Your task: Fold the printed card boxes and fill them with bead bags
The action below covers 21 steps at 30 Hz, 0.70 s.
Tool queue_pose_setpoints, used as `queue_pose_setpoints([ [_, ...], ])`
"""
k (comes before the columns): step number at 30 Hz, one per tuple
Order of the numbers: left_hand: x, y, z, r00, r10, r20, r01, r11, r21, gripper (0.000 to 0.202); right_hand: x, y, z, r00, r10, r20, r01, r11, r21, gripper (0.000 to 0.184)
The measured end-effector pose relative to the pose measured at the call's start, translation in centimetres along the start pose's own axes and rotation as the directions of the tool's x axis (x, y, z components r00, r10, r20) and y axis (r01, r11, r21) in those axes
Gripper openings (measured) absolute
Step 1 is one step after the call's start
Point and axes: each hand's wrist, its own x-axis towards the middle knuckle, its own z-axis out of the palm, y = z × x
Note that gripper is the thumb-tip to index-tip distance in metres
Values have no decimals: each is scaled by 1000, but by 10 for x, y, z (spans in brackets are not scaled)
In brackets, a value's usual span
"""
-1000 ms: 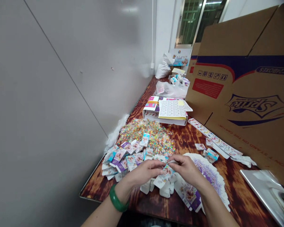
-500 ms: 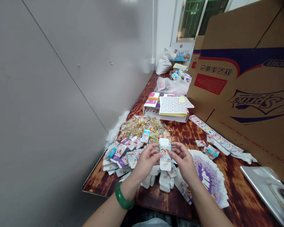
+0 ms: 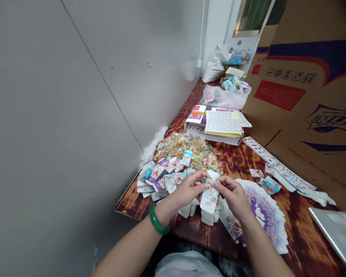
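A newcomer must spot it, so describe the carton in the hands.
From the big brown cardboard box at the right, go left and down to the left hand, with a green bangle on its wrist, and the right hand. Between them is a small white printed carton. It is the only one held; the nearby cartons lie on the wooden table.

Smooth, rnd grn bangle [image 3: 159,221] on L wrist [image 3: 165,211], plus pale gry-wht clothing [image 3: 187,265] w/ soft folds.
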Motion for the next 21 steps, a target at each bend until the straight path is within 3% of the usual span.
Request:
queue_pose_setpoints([
  [2, -4, -1, 5, 1000, 18, 10, -19, 980, 197, 44, 1, -2, -1, 1000, 22, 4, -22, 997, -74, 26],
  [5, -7, -7, 15, 996, 74, -40, -46, 876, 479, 82, 3, -6, 4, 993, -17, -116, 5, 995, -104, 24],
  [6, -7, -11, 19, 992, 102, -71, -47, 838, 544, 86, 4, -6, 7, 985, -52, -163, 38, 995, -91, 28],
  [8, -4, -18, 24, 976, 175, -132, -54, 774, 630, 76, 4, -6, 12, 968, -124, -218, 102, 989, -108, 37],
  [13, 1, -25, 25, 945, 291, -150, -95, 682, 726, 54, -3, -8, 16, 941, -305, -150, 239, 908, -344, 19],
  [21, -3, -25, 27, 924, 354, -143, -99, 583, 806, 46, 1, -30, 22, 961, -146, -236, 130, 988, -82, 16],
])
